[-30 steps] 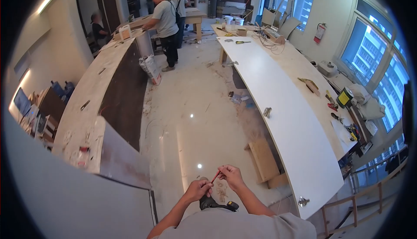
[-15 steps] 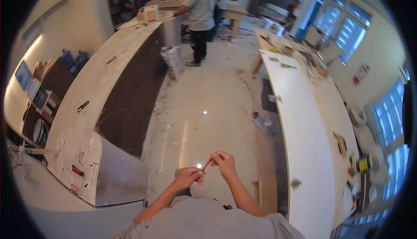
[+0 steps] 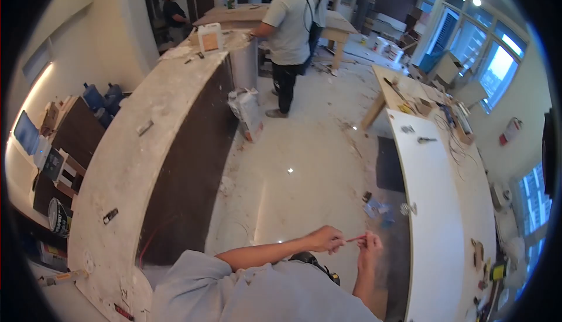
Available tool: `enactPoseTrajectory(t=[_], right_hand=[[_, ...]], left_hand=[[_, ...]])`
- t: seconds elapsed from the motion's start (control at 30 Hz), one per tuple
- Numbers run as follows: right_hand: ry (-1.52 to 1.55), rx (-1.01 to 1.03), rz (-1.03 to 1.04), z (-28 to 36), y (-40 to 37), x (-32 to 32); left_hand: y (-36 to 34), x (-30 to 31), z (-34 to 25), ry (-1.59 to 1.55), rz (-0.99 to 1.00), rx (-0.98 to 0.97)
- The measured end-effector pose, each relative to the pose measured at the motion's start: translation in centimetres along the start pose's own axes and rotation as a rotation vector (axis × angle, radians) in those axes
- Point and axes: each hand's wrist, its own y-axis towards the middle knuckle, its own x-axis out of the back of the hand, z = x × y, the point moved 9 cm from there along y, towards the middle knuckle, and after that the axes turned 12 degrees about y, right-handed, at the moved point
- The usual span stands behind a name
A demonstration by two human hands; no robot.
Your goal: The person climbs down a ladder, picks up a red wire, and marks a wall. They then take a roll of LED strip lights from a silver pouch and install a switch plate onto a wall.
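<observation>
A thin red stick-like item (image 3: 355,239), too small to name surely, spans the gap between my two hands in front of my body. Its near end is pinched by my left hand (image 3: 326,240), whose fingers are curled. My right hand (image 3: 369,247) has its fingers closed around the other end. To the right of my hands lies the long white panel (image 3: 434,205), with metal hinges (image 3: 408,208) on it; neither hand touches it.
A curved counter (image 3: 120,170) runs along my left, with a dark cutter-like tool (image 3: 110,215) on top. Ahead, a sack (image 3: 246,114) stands on the floor near a co-worker (image 3: 290,26). Tools and cables lie on the wooden worktable (image 3: 462,164) at right.
My view has turned and shifted. Both hands have moved to the right, with the red item still between them and now held more level. The co-worker ahead appears nearer.
</observation>
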Motion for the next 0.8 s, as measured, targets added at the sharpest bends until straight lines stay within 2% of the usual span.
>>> enactPoseTrajectory(t=[0.1,0.27,0.3,0.37,0.43,0.5,0.53,0.6,0.7,0.8], right_hand=[[0.001,-0.035,-0.011,-3.0,6.1,-1.8],[-0.035,-0.141,0.038,-5.8,18.4,-8.5],[-0.285,-0.036,0.213,-5.9,21.4,-11.1],[-0.08,-0.2,0.232,-9.4,27.5,-15.0],[-0.063,-0.314,0.212,-10.6,31.8,-20.6],[-0.1,-0.334,0.424,-11.1,35.4,-26.9],[-0.116,-0.295,0.5,-10.5,36.8,-29.8],[-0.088,-0.365,0.481,-10.9,39.2,-33.5],[-0.017,-0.418,0.458,-13.3,44.2,-34.3],[-0.091,-0.378,0.287,-15.8,51.1,-31.8]], left_hand=[[3.6,4.9,3.2,-0.029,-0.006,0.006],[11.9,13.1,7.3,-0.094,-0.047,-0.013],[13.5,15.3,8.6,-0.092,-0.081,0.007],[16.0,21.0,9.9,-0.042,-0.154,0.096],[17.1,27.0,9.4,-0.017,-0.232,0.1],[17.8,31.6,12.0,-0.238,-0.355,0.051],[18.3,33.7,11.2,-0.139,-0.367,0.212],[20.1,36.2,10.8,-0.21,-0.411,0.26],[23.5,38.5,13.3,-0.41,-0.438,0.275],[29.6,41.4,19.1,-0.382,-0.305,0.344]])
